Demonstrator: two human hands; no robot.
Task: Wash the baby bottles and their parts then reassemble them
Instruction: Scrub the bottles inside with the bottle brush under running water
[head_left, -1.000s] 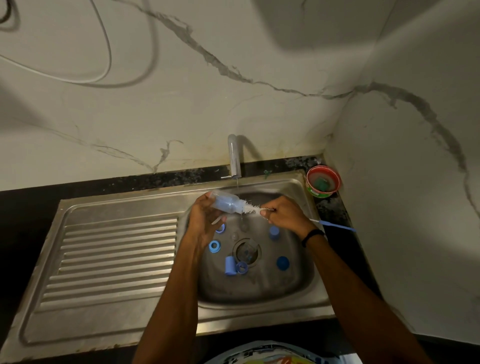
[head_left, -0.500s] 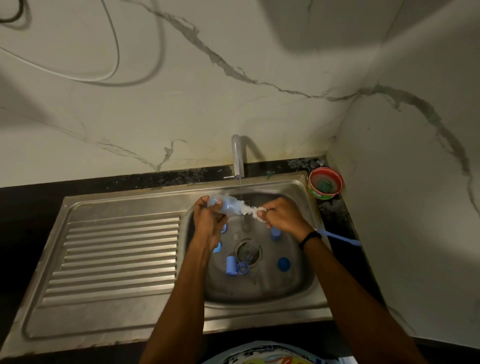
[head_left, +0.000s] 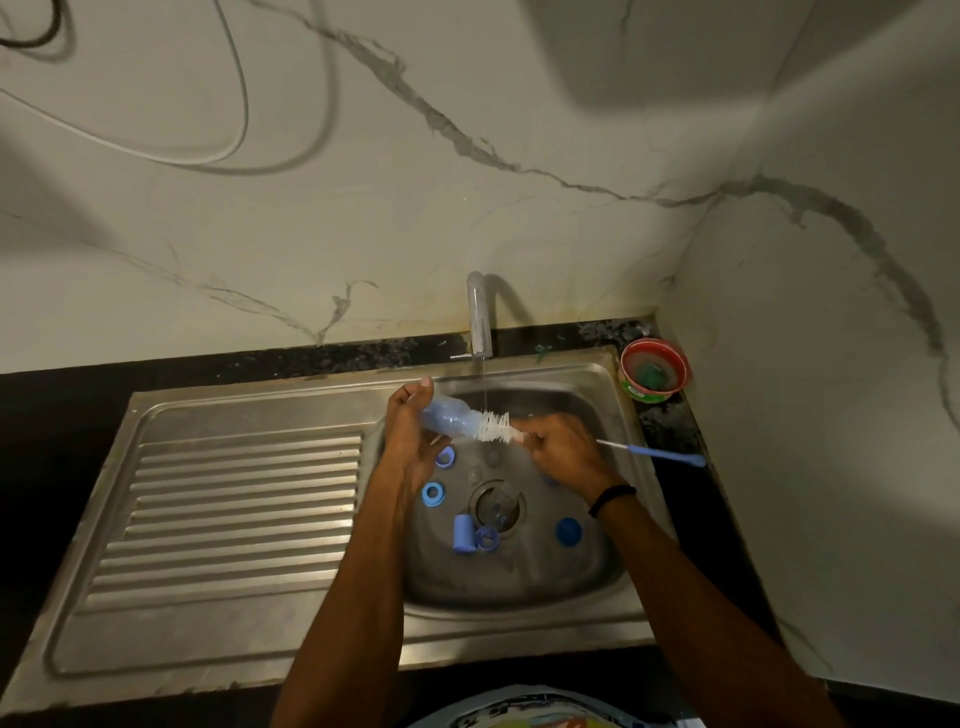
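My left hand (head_left: 413, 441) grips a clear bluish baby bottle (head_left: 449, 414), held sideways over the sink basin (head_left: 519, 577) with its mouth to the right. A white bottle brush (head_left: 493, 425) sticks into that mouth, and my right hand (head_left: 558, 449) grips its wire just behind the bristles. Its blue handle (head_left: 667, 455) pokes out to the right. A thin stream of water falls from the tap (head_left: 479, 317) just behind the brush. Several blue parts lie in the basin: two rings (head_left: 432, 492), a cap (head_left: 463, 532) beside another ring (head_left: 487, 537), and a round lid (head_left: 568, 531).
A ribbed steel draining board (head_left: 234, 514) lies left of the basin. A red tub with a green scrubber (head_left: 653, 370) stands at the sink's back right corner. Marble walls close in behind and to the right. The drain (head_left: 496, 506) sits in the basin's middle.
The view has shifted slightly. The brush has slid further out of the bottle, so more bristles show, and my right hand has moved a little to the right.
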